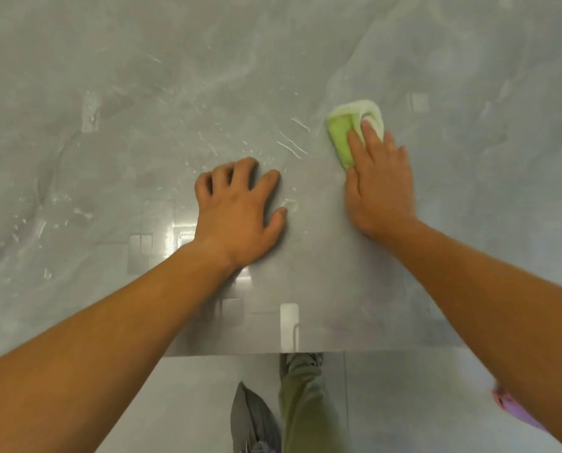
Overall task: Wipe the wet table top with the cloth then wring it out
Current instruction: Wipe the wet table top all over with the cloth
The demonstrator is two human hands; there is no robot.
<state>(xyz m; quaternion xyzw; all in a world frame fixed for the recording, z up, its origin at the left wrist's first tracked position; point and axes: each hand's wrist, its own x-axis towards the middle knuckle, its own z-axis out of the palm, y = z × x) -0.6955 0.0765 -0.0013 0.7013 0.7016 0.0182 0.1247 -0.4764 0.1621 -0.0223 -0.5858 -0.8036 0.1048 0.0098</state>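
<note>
The right hand (379,188) lies flat on the folded green and white cloth (348,132), fingers stretched out and pressing it to the table top (142,93) rather than closing round it. The cloth sits right of centre, poking out beyond the fingertips on the far side. To its left the left hand (238,210) rests on the grey marbled surface, fingers spread, holding nothing. Streaks and beads of water (292,142) glisten between and left of the hands.

left hand (240,210) splayed, right hand (379,188) flat
</note>
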